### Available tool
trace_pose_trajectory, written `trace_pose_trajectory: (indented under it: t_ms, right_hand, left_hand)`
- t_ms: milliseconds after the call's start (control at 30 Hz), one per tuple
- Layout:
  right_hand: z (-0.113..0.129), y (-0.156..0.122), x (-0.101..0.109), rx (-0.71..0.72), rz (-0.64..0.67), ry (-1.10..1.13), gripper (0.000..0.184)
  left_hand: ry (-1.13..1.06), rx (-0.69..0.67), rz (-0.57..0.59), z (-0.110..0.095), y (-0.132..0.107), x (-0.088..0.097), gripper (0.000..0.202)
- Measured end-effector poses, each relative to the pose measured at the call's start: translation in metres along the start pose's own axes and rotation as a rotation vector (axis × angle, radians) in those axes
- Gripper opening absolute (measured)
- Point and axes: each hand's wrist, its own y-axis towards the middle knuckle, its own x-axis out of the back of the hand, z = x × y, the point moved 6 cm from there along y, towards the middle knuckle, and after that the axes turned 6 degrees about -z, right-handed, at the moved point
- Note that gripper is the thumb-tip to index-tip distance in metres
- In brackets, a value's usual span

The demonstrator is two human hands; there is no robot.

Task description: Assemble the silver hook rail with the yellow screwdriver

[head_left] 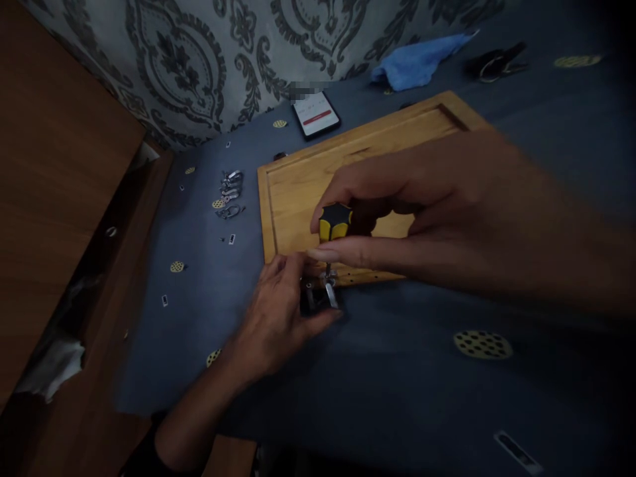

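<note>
My right hand [437, 212] grips the yellow and black handle of a screwdriver [335, 222], held upright with its shaft pointing down. The tip meets a small metal hinge-like part [325, 295] at the near edge of a wooden board [298, 192]. My left hand [278, 315] pinches that metal part and holds it against the blue cloth. The part is partly hidden by my fingers.
Several small metal fittings [229, 193] lie left of the board on the blue patterned cloth [397, 384]. A phone [315, 114] with a lit screen lies behind the board, a blue rag [417, 63] and a dark tool [497, 64] farther right. Wooden furniture [54, 199] stands at the left.
</note>
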Motion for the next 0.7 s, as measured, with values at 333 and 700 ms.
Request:
trace_pose_trajectory:
  t_ms: [333,700]
  right_hand:
    - [-0.0001,-0.0031,-0.0008,0.028,-0.043,-0.054,0.017]
    - [0.0011,-0.0048,-0.0011,0.011,-0.047,-0.059,0.021]
  left_hand:
    - [-0.004,-0.009,-0.002,0.0012,-0.0010,-0.0002,0.049]
    - [0.002,-0.051,-0.003,-0.0013,0.0001,-0.0005,0.049]
